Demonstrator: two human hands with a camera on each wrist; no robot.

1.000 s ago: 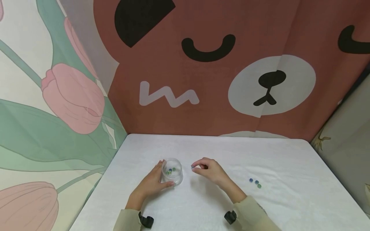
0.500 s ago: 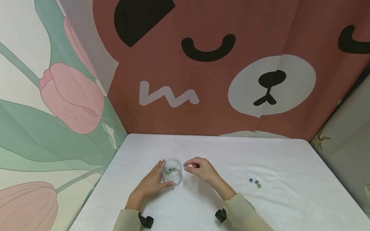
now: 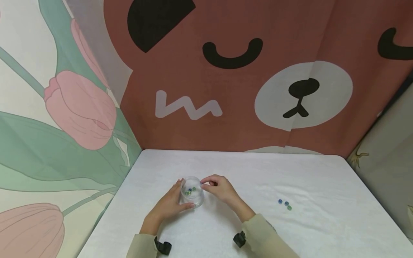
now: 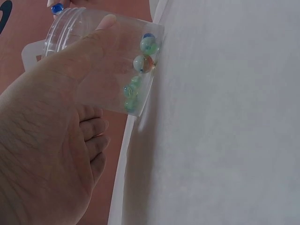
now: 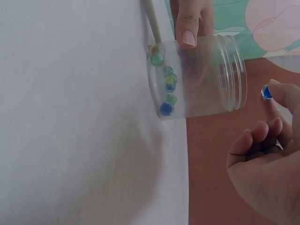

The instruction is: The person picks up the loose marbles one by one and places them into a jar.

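Observation:
My left hand (image 3: 169, 204) grips a clear plastic jar (image 3: 197, 200) around its side, thumb at the front. The jar stands upright on the table without a lid, its threaded mouth (image 5: 233, 70) facing up. Several green and blue glass marbles (image 4: 131, 91) lie on its bottom. Between thumb and forefinger, my right hand (image 3: 222, 190) pinches a blue marble (image 5: 266, 92) right at the jar's rim, on the right side. The other fingers of that hand are curled in toward the palm.
Two blue marbles and a green marble (image 3: 289, 208) lie on the white tablecloth (image 3: 322, 229) to the right of my right hand. A brown bear-print curtain (image 3: 193, 136) hangs behind the table's far edge, with a tulip-print cloth (image 3: 80, 111) at the left.
My right hand has moved left with the blue marble, from a gap beside the jar up to its rim. The left hand and jar have stayed put.

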